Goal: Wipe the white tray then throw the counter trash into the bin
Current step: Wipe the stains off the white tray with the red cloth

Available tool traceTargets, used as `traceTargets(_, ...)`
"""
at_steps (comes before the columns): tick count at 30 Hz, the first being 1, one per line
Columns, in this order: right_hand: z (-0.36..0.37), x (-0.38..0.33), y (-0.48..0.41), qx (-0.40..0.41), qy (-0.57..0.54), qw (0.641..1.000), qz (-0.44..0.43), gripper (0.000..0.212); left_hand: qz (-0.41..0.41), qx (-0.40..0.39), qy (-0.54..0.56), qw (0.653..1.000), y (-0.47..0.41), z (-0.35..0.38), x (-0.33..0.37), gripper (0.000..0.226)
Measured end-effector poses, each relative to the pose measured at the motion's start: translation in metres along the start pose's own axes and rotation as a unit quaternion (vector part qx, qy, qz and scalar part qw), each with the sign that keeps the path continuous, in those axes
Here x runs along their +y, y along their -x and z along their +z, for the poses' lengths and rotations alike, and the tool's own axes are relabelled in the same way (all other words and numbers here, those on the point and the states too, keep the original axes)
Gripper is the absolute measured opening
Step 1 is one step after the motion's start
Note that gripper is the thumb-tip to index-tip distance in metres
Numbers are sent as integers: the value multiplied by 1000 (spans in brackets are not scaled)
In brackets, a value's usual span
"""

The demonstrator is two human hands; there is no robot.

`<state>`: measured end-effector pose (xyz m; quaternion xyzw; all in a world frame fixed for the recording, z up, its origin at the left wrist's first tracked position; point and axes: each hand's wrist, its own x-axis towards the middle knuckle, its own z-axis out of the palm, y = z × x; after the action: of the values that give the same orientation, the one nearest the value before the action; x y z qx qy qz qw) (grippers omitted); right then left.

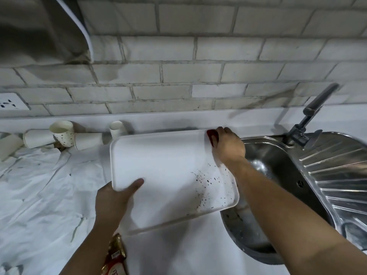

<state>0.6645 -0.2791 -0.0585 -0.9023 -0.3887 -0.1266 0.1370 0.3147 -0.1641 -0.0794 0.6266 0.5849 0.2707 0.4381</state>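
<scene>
A white tray lies tilted over the counter, its right end reaching over the sink. Dark specks and smears mark its near right corner. My left hand grips the tray's near left edge, thumb on top. My right hand holds a red wiping pad against the tray's far right corner. Several used paper cups lie and stand along the back of the counter at the left. A red and gold wrapper lies by my left forearm. No bin is in view.
A steel sink with a ribbed drainboard fills the right side, with a dark tap behind it. Crumpled white sheeting covers the left counter. A brick wall stands behind, with a socket at far left.
</scene>
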Motion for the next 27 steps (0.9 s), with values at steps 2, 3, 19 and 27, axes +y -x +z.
traceTargets(2,-12,7,-9,0,21,1000,-5,38,10,5,13,1000,-2,-2,15,63)
traceTargets(3,-18,10,-13,3,19,1000,1,42,12,3,32,999,-3,-2,21,61)
traceTargets(19,-82,48,19,78,-103,990,63,37,75,-27,146,986,10,23,85,53)
traceTargets(27,-116,45,-17,133,-146,976,94,34,109,-27,160,981,25,24,102,46)
